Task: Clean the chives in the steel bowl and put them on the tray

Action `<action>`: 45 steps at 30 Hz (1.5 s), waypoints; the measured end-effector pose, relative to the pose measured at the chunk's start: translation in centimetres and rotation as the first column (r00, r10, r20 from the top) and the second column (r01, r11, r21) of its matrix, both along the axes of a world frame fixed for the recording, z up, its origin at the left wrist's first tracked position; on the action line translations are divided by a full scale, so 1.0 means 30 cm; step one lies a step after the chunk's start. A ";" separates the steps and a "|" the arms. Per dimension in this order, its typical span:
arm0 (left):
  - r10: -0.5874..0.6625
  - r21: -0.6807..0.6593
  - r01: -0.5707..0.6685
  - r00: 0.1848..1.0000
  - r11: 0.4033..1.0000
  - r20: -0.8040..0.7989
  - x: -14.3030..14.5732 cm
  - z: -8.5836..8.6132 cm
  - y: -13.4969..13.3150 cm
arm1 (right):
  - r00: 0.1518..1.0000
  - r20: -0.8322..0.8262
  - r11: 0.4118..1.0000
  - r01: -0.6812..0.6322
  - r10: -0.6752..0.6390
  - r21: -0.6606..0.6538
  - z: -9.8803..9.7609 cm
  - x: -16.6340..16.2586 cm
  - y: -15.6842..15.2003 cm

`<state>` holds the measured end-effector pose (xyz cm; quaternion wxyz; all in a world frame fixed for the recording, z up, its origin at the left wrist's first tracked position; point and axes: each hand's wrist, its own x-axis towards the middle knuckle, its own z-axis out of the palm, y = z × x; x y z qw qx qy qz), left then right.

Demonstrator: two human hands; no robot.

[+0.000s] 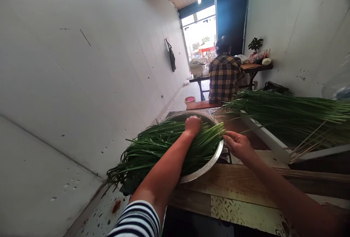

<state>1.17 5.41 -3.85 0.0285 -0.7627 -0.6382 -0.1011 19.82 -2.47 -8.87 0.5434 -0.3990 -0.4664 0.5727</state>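
A large heap of long green garlic chives (153, 142) lies in a round metal basin (203, 171), its leafy ends hanging over the left rim. My left hand (193, 125) is closed around chives near the far side of the basin, with the fingers mostly hidden. At the basin's right rim, my right hand (239, 145) pinches at the pale stem ends with thumb and forefinger. Its other fingers are curled. To the right, a second pile of chives (290, 111) rests in a white box (264, 136).
The basin stands on a wooden table (246, 178) beside a white wall (82, 65). Beyond it, a person in a plaid shirt (224, 76) sits facing away at another table (259, 68). A pink-filled bucket (189, 99) stands on the floor.
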 end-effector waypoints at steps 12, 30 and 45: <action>-0.148 -0.007 0.214 0.699 0.977 0.700 0.018 0.013 -0.031 | 0.986 0.164 0.999 -0.030 0.028 0.011 0.046 0.012 -0.034; -0.098 0.058 0.082 0.650 0.995 0.754 0.048 0.013 -0.044 | 0.966 0.255 0.999 -0.045 0.036 0.029 0.050 0.021 -0.037; -0.221 0.045 0.237 0.801 0.970 0.556 0.066 0.068 -0.093 | 0.982 0.186 1.000 0.023 -0.026 0.016 0.027 0.005 -0.042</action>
